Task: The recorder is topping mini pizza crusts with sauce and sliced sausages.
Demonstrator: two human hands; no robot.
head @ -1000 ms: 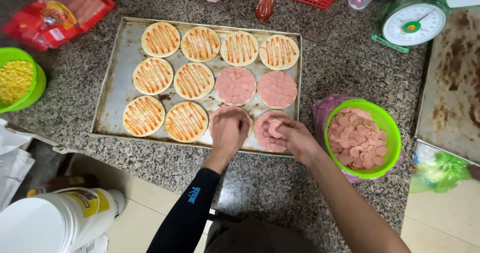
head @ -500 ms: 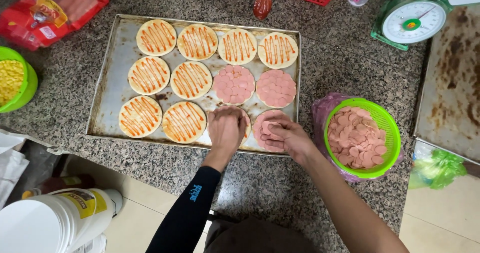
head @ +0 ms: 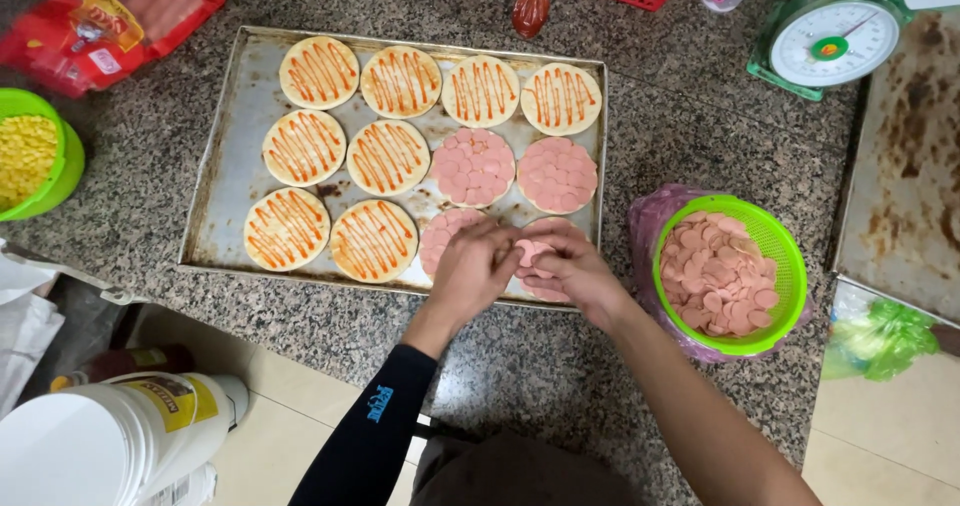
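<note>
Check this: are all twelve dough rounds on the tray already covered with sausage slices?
No: only four rounds near the hands carry pink slices, while eight rounds on the baking tray show only orange sauce stripes.

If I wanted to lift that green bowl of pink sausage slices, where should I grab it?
Probably take the green bowl by its rim, both hands from opposite sides: it is round, heaped with sausage slices, and shows no handle. The near and right sides look freest; the tray lies to its left.
</note>
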